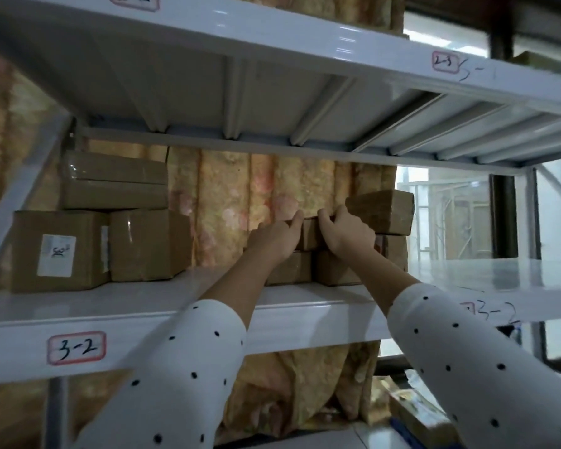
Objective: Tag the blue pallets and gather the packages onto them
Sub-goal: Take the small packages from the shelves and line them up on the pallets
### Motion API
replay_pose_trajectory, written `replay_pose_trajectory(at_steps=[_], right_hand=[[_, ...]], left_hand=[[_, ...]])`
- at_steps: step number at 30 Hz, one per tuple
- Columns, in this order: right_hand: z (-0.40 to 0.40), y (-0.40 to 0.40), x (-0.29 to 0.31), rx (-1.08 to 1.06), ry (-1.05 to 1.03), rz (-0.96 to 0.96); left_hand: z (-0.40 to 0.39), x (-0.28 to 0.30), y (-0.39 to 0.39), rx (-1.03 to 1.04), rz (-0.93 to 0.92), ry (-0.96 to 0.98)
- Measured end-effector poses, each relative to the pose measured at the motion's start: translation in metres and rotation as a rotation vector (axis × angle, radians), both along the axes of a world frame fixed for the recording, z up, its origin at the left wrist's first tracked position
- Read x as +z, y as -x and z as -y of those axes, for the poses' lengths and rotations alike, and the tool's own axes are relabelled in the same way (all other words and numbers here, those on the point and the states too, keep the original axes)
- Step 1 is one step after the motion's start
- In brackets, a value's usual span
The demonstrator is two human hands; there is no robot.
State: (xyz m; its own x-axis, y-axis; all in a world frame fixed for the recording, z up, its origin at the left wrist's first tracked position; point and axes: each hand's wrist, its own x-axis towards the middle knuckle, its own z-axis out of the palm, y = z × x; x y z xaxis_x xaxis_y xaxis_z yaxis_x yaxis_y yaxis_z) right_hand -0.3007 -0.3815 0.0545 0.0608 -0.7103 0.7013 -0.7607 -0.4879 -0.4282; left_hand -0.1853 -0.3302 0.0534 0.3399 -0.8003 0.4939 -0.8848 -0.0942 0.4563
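on the white shelf (143,306) labelled 3-2 (76,347), both hands are up at a small brown package (310,234) in the right-hand stack. left hand (274,239) has fingers hooked over its top left edge, right hand (347,233) has fingers curled over its top right edge, so two hands grip one box. that box sits on two lower packages: one (290,268) under the left hand, one (334,270) under the right wrist. a longer package (384,210) lies tilted just right of the right hand, touching the stack, and another box edge (397,252) shows below it; cannot tell if that is a separate box. right stack count: at least four, maybe five.

left side of same shelf: three packages. one with a white sticker (59,251), one plain (149,244) touching it on its right, one flat taped package (115,181) lying across the top of both. well apart from the right stack.

floral curtain (240,196) hangs behind the shelf. upper shelf (272,37) carries a 2-3 label (446,62). both sleeves white with black dots, left sleeve (182,377), right sleeve (473,361). handwritten 3-2 (496,314) on the next shelf edge to the right. no blue pallets in view.
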Motion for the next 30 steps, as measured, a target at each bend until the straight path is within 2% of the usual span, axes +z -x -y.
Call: replay_pose_trajectory(at_steps=[3,5,8,12,15,18,22,30], right_hand=[[-0.002,-0.003,0.001,0.017,-0.030,0.042],[-0.003,-0.003,-0.001,0.067,-0.043,0.094],[-0.008,-0.003,-0.004,0.196,-0.050,0.197],[-0.016,-0.007,-0.008,0.400,0.001,0.284],[-0.018,-0.012,-0.012,0.436,0.057,0.306],[-0.018,-0.013,-0.015,0.471,0.097,0.338],[-0.025,-0.006,-0.017,0.509,0.147,0.364],[-0.057,0.013,-0.034,0.520,0.208,0.648]], left_hand=[[0.006,0.002,-0.009,-0.034,-0.082,-0.004],[0.006,0.004,-0.013,-0.109,-0.230,-0.002],[0.006,0.009,-0.020,-0.245,-0.434,0.087],[-0.007,0.015,-0.019,-0.381,-0.534,0.216],[-0.009,0.012,-0.019,-0.462,-0.538,0.335],[-0.005,0.006,-0.018,-0.441,-0.570,0.410],[-0.006,0.003,-0.010,-0.394,-0.510,0.484],[-0.032,0.004,0.030,-0.231,-0.192,0.535]])
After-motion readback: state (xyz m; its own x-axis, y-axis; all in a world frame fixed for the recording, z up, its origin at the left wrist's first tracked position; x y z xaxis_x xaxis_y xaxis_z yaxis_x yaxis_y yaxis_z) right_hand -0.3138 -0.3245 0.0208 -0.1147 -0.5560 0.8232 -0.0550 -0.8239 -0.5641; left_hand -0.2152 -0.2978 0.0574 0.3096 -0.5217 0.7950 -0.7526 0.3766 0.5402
